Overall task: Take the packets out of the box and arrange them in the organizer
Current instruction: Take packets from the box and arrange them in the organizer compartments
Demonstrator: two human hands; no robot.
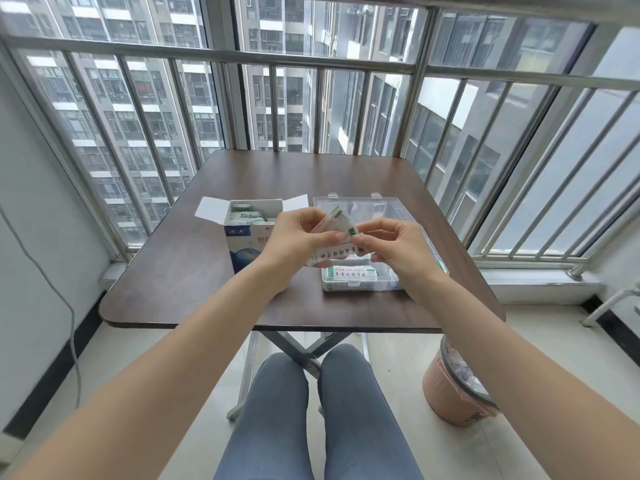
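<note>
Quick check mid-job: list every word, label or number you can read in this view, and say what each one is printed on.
"创", red, cut off by the left hand: front of the box.
Small white script on the box's blue band: too blurred to read.
Green Chinese line on the packets in hand: blurred, unreadable.
Similar green line on the packet in the organizer: too blurred to read.

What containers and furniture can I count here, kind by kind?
Cardboard box: 1
Clear plastic organizer: 1
Table: 1
Waste bin: 1
Total: 4
The loose packets overlap too much to count.
</note>
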